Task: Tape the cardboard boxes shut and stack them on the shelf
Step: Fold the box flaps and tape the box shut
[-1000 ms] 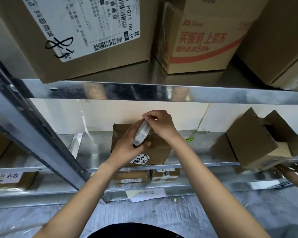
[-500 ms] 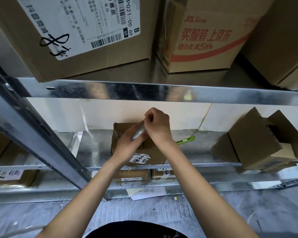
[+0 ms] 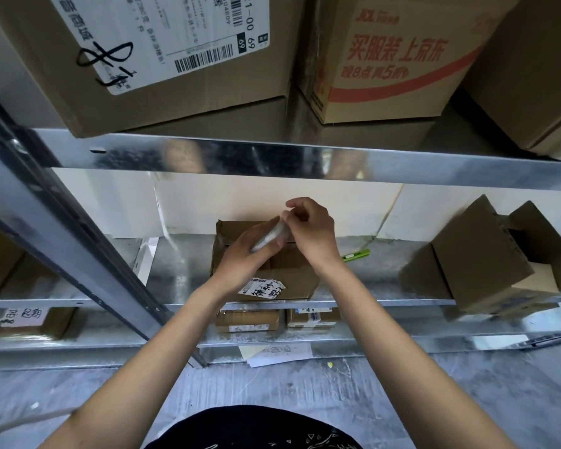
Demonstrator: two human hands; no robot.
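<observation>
Left hand [image 3: 240,254] grips tape roll [image 3: 270,235]; right hand [image 3: 308,228] pinches its end at twelve o'clock over box [image 3: 289,270], not yet sealed or stacked.

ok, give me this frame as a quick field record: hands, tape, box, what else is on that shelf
left hand: grips tape roll
right hand: pinches at the roll's upper edge
box: on middle shelf, under both hands, handwritten label on front
tape on box: cannot tell
green cutter: on shelf, right of box
open box: tilted, far right, flaps open
</observation>
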